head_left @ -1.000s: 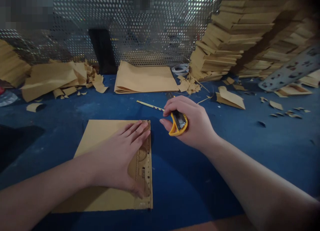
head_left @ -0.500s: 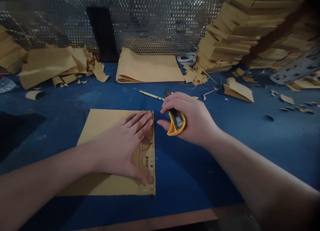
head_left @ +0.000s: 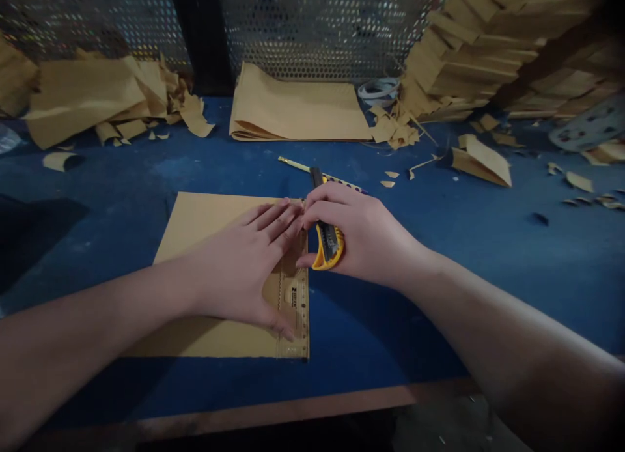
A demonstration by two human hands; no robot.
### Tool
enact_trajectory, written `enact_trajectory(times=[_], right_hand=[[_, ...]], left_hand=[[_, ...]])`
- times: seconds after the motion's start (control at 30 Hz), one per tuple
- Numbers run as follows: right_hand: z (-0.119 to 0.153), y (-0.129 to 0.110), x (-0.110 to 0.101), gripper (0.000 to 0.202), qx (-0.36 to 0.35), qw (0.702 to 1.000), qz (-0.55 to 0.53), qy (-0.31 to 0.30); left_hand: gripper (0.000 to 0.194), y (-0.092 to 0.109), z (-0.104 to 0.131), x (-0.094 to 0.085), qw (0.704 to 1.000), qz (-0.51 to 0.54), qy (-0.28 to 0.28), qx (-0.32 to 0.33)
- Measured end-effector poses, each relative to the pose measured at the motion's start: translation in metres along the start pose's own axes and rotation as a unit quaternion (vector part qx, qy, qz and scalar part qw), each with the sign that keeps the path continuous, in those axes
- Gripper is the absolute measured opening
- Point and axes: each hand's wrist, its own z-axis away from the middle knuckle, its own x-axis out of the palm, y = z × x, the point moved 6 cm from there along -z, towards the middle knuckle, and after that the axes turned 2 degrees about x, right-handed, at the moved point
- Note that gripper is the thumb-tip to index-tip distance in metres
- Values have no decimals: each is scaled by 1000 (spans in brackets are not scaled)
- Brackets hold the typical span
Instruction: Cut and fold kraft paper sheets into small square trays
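My left hand (head_left: 244,263) lies flat with its fingers spread, pressing a clear plastic ruler (head_left: 293,309) onto a sheet of brown kraft paper (head_left: 200,338). The ruler runs along the paper's right edge. In my right hand (head_left: 375,237) is a yellow and black utility knife (head_left: 328,240), gripped just right of the ruler near its far end. My right fingertips are close to my left fingers; whether they touch is unclear. The blade's tip is not distinguishable. Behind the right hand a pale pencil (head_left: 295,164) with dark spots lies on the table, partly covered by the knife.
The blue table (head_left: 385,348) ends at a brownish front edge (head_left: 273,409). At the back lie folded brown paper (head_left: 300,110), paper scraps (head_left: 88,100) and a roll of pale tape (head_left: 378,90). A tall stack of cut paper (head_left: 463,68) stands back right, before a perforated metal panel (head_left: 312,28).
My right hand has moved left with the utility knife, up to the ruler's edge by my left fingers. My left hand still presses on the ruler. The whole view has shifted slightly.
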Motion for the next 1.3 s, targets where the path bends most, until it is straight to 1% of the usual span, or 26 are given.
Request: enact_trajectory(times=[0.17, 0.37, 0.7, 0.9, 1.03, 1.1, 1.13, 1.17, 1.23, 1.3], right_hand=[[-1, -2, 3, 32, 8, 1000, 6, -19], [-1, -2, 3, 30, 7, 1000, 7, -24], [0, -3, 2, 28, 8, 1000, 7, -19], [1, -3, 4, 30, 16, 1000, 8, -19], [0, -4, 2, 30, 10, 1000, 11, -15], [0, -5, -9, 28, 0, 1000, 13, 21], [0, -5, -18, 28, 1, 998, 13, 58], [2, -3, -30, 26, 10, 994, 8, 107], [8, 4, -52, 21, 50, 976, -16, 212], [15, 12, -67, 14, 90, 952, -40, 289]], left_hand=[[134, 0, 1, 0, 1000, -12, 4, 4], [133, -1, 0, 2, 1000, -13, -5, 5], [130, -3, 0, 2, 1000, 4, -12, 4], [132, -2, -1, 1, 1000, 13, -3, 9], [134, -2, -1, 2, 1000, 6, -9, 5], [136, -3, 0, 2, 1000, 7, -12, 1], [135, -3, 1, 2, 1000, 9, -12, -1], [135, -4, 2, 2, 1000, 11, -12, -1], [132, -5, 4, 2, 1000, 18, -10, -3], [131, -5, 5, 1, 1000, 29, -10, -5]])
